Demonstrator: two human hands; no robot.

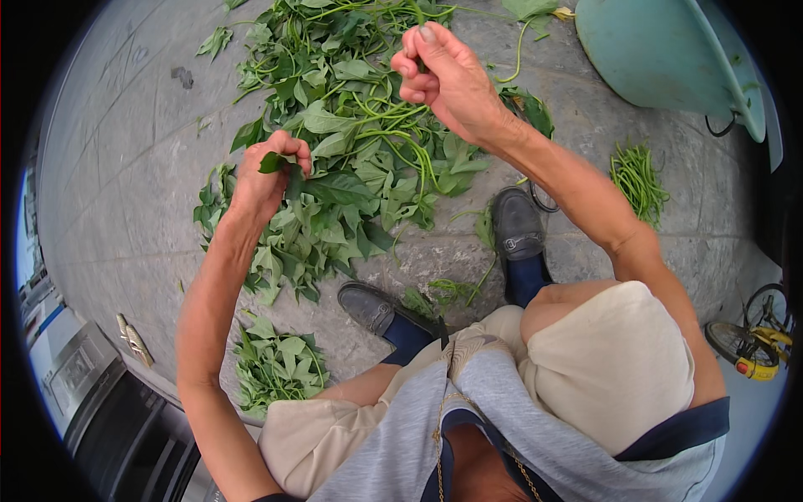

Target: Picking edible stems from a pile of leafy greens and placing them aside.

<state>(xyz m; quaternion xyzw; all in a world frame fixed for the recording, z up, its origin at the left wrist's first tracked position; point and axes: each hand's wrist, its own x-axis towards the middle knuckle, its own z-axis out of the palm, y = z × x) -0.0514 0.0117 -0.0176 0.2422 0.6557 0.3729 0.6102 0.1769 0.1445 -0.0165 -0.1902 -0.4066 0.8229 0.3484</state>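
My left hand (270,176) is closed on a few dark green leaves (339,187) at the left side of a large pile of leafy green vines (326,81), which look like sweet potato greens. Higher up, over the pile's right side, my right hand (448,78) pinches a green stalk (415,9) between thumb and fingers. That stalk runs out past the top of the picture. Long pale green stems (411,147) lie tangled among the pile's leaves. Below my left forearm rests a smaller heap of leafy greens (279,367).
A turquoise plastic basin (646,56) stands tilted at the upper right. Bare cut stems (637,182) lie bundled below it. My shoes (517,226) stand close to the pile on grey stone paving (150,213). A yellow bicycle (756,351) is at the far right.
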